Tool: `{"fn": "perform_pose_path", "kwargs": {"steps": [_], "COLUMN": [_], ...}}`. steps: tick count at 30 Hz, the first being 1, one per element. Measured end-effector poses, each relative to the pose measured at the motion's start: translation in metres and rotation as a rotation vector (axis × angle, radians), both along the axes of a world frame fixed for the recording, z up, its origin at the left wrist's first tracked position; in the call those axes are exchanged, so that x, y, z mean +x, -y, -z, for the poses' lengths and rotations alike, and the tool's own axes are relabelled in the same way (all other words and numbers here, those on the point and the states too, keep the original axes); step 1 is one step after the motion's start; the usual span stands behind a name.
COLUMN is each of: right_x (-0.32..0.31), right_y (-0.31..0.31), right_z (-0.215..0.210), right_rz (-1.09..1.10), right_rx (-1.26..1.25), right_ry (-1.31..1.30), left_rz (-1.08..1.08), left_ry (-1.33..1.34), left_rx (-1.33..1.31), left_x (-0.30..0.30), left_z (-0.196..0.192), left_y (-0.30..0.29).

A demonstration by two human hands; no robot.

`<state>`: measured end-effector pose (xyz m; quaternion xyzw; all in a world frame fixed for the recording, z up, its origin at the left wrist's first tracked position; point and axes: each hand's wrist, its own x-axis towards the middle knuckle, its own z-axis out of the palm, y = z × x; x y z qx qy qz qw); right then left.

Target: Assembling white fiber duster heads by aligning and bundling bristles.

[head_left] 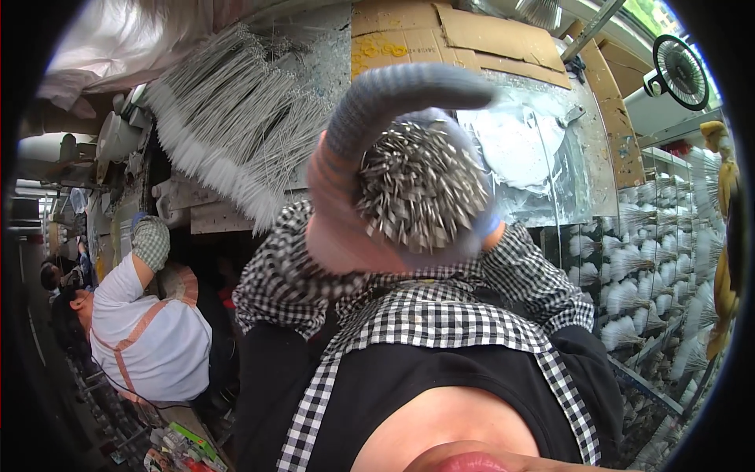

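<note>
Left hand [334, 177] in grey-and-pink striped knit glove grips a round bundle of thin silver metal strips [425, 189], before the chest near the grey desk [602, 193]; right hand [485, 224] mostly hidden, grip unclear.

We saw the left hand [333, 189] only as a blur in its striped glove, and the right hand [486, 222] mostly hidden behind the bundle of metal-tipped pieces [425, 189]; how either one gripped, we could not tell. The bundle's far ends were hidden from us too. The dark rim cut off the plastic sheeting [134, 39], and a distant co-worker [50, 275] looked too small to make out.
</note>
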<state>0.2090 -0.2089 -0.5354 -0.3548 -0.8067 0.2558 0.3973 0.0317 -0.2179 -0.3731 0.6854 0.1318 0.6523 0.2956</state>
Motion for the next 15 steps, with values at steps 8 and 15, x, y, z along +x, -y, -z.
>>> {"fn": "perform_pose_path", "kwargs": {"steps": [8,15], "right_x": [-0.016,-0.009], "right_y": [-0.019,-0.018], "right_z": [0.036,0.036], "right_rz": [0.2,0.161], "right_rx": [0.19,0.226], "right_ry": [0.271,0.227], "left_rz": [-0.398,-0.154], "left_ry": [-0.287,-0.197], "left_rx": [-0.085,-0.295], "left_x": [-0.01,-0.005], "left_z": [0.054,0.064], "left_y": [-0.055,-0.06]}}
